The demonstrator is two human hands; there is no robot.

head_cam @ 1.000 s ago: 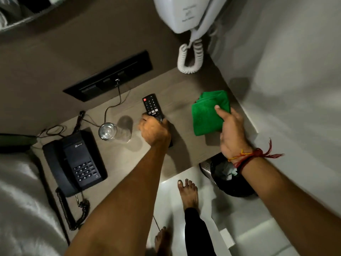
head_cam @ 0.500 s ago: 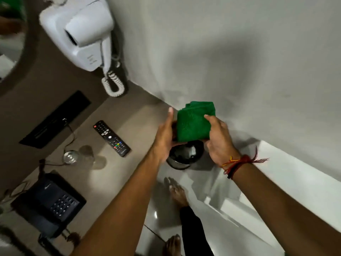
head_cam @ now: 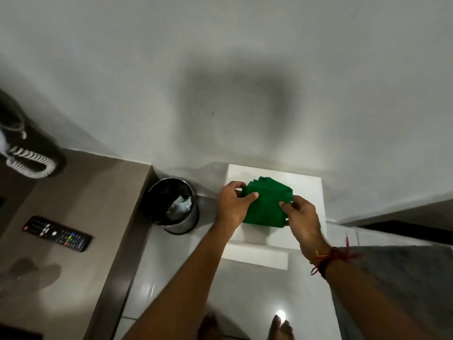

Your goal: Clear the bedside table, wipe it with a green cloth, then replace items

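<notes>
A folded green cloth point(head_cam: 266, 203) is held between both hands, above a white step by the wall and off to the right of the bedside table point(head_cam: 98, 192). My left hand point(head_cam: 231, 202) pinches its left edge and my right hand point(head_cam: 300, 215) grips its right edge. A black remote control point(head_cam: 57, 233) lies on the brown table top at the left. The glass and the telephone are out of view; only the glass's shadow shows at the lower left.
A round metal waste bin point(head_cam: 172, 204) with a black liner stands on the floor between the table and the white step point(head_cam: 306, 190). A coiled white cord point(head_cam: 31, 161) hangs at the far left. My bare feet show at the bottom edge.
My left hand let go of the remote and joined the right on the cloth. Both hands carried the cloth off the table, rightward over the floor, and the view swung right.
</notes>
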